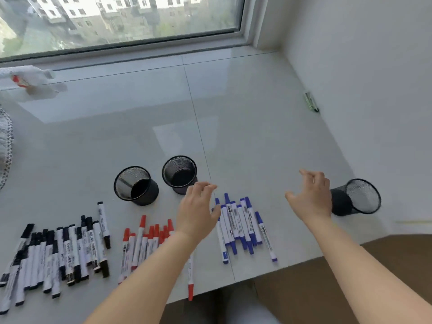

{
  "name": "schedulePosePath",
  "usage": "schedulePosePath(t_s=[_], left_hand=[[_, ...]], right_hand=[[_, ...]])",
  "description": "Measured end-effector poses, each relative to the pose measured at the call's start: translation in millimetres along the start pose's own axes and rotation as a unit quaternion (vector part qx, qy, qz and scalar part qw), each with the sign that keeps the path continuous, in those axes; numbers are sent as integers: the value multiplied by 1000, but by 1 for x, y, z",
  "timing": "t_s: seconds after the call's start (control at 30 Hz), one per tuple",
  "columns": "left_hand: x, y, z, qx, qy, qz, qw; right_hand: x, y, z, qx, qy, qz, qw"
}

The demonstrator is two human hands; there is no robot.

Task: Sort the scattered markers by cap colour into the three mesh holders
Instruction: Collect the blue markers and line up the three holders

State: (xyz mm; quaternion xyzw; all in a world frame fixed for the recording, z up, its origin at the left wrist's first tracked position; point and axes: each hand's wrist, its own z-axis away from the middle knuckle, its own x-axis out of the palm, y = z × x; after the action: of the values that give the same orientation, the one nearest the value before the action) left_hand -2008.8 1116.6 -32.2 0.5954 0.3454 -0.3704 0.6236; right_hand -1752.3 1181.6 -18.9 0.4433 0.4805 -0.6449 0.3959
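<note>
The markers lie on a white tiled ledge (pixel 233 108) under a window (pixel 117 19), already grouped in three batches along its near edge. The black-capped markers (pixel 58 251) fill the left side in a rough row. The red-capped markers (pixel 145 239) lie in the middle, partly hidden by the left forearm, with one red marker (pixel 190 277) lying alone nearer the edge. The blue-capped markers (pixel 240 225) lie between the two hands.

Three black mesh holders stand beyond them. The left holder (pixel 134 188) and the middle holder (pixel 179 173) are close together, both upright with nothing seen inside. The right holder (pixel 357 197) is well apart from them, near the wall, just past the right hand; it looks tipped toward the right.

The left hand (pixel 197 211) hovers over the gap between the red and blue batches, fingers loosely curled and holding nothing. The right hand (pixel 311 195) hovers beside the blue batch, fingers likewise loosely bent and holding nothing.

A white plastic bag (pixel 30 80) lies at the far left of the ledge.
</note>
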Motion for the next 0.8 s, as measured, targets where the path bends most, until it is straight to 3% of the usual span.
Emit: schedulePosePath(t_s=[0.17, 0.27, 0.43, 0.6, 0.8], left_hand=[[43, 30, -12, -89, -101, -27, 991], [57, 39, -16, -110, -112, -44, 987], [65, 51, -17, -115, -106, -70, 985], [57, 47, -12, -148, -102, -89, 980], [44, 23, 0, -220, -114, -83, 965]], right_hand=[[-20, 83, -12, 95, 10, 65, 993], [-23, 115, -22, 137, -17, 86, 987], [-18, 141, -38, 172, -65, 7, 983], [-13, 131, -47, 105, -25, -10, 994], [8, 53, -56, -33, -40, -19, 998]])
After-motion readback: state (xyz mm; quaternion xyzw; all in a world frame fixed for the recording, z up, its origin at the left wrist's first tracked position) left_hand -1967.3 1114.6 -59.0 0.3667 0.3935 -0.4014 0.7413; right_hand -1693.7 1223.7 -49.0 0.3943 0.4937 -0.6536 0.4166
